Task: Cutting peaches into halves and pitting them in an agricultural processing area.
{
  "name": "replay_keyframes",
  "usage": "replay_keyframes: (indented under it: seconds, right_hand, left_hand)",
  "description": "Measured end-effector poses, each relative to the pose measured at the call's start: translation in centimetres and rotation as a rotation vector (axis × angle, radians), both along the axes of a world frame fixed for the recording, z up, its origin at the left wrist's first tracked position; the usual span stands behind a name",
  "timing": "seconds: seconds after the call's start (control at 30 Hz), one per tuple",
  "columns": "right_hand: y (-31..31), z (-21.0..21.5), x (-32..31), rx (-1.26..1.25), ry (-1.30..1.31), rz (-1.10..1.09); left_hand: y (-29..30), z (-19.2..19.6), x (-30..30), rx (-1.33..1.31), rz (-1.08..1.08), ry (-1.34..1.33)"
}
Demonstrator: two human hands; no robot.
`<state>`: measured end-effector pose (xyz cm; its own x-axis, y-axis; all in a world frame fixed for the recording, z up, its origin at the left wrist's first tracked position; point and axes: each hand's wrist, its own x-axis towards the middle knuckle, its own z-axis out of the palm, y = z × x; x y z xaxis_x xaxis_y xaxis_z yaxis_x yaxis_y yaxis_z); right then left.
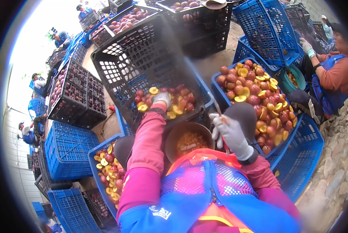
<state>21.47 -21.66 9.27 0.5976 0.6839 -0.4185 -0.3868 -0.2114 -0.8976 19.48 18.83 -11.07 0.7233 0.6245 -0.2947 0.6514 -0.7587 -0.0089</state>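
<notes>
The left hand (162, 98) reaches far into the tilted black crate (143, 58), fingers closed on a plum (157, 93); the right hand (232, 136) grips a small knife (216, 108) near the pit bowl (189, 141)

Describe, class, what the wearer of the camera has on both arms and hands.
Both arms wear long pink-magenta fabric sleeves. The left hand and the right hand each wear a light grey knitted work glove with a dark cuff band at the wrist. No markings show on the sleeves.
</notes>
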Motion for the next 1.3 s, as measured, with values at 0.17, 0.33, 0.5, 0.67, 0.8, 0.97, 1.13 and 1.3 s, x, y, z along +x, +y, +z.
replay_keyframes:
  seconds: [0.17, 0.33, 0.5, 0.67, 0.8, 0.97, 1.13, 1.3]
  right_hand:
    - [-0.4, -3.1, 0.7, 0.009, -0.074, -0.002]
    - [3.9, -1.9, 0.8, 0.19, -0.062, -0.01]
    - [7.8, 1.5, -2.5, 0.199, -0.094, 0.178]
    - [8.8, 1.9, -6.5, 0.286, -0.042, 0.22]
    - [9.0, 3.5, -9.4, 0.22, -0.097, 0.288]
    - [9.6, 0.4, -11.7, 0.213, -0.182, 0.35]
    - [10.4, -2.7, -12.5, 0.108, -0.513, 0.328]
    - [11.0, -2.5, -12.5, -0.119, -0.435, 0.417]
  left_hand:
    - [0.7, -3.2, -0.8, -0.231, 0.105, -0.341]
    - [-4.5, 9.4, -5.9, -1.377, 0.264, -1.026]
    - [-12.3, 17.9, -15.1, -1.669, 0.324, -1.258]
    - [-15.7, 16.3, -20.0, -1.736, 0.293, -1.341]
    - [-16.2, 15.1, -22.9, -1.641, 0.246, -1.292]
    - [-16.2, 13.9, -24.7, -1.625, 0.194, -1.264]
    - [-16.1, 12.9, -25.4, -1.507, 0.158, -1.215]
    - [-15.3, 11.8, -25.6, -1.271, 0.047, -1.16]
